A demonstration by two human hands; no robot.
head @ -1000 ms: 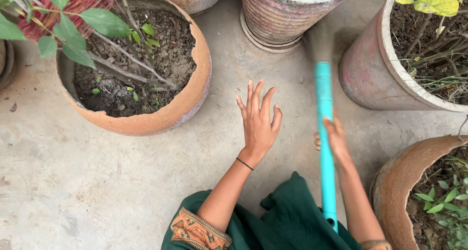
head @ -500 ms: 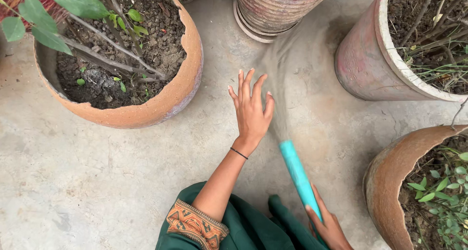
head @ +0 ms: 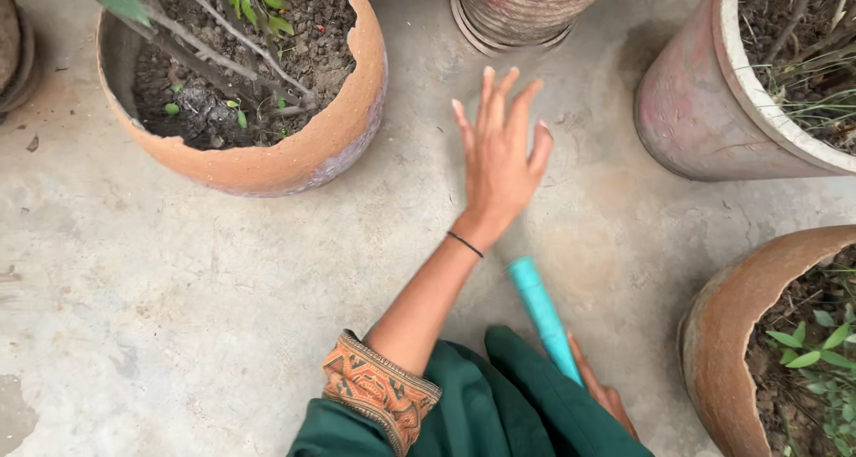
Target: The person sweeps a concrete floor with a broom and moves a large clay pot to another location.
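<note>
My left hand (head: 501, 154) is stretched forward over the concrete floor, fingers spread and holding nothing, a thin black band on its wrist. My right hand (head: 602, 390) is low at the bottom edge, partly hidden by my green clothing, and grips the turquoise handle of a broom (head: 544, 312). The broom's bristles are a faint blur beneath my left hand. A chipped terracotta pot (head: 294, 158) with soil and a thin-stemmed plant stands to the left of my left hand.
A ribbed pot (head: 522, 11) stands at the top centre, a reddish pot (head: 695, 109) at the top right, and a brown pot (head: 740, 332) with green leaves at the lower right. Bare concrete floor (head: 160, 279) lies to the left.
The broom has been pulled back from the far pots toward my body, my right hand sliding low with it. My left hand has reached further forward and to the right.
</note>
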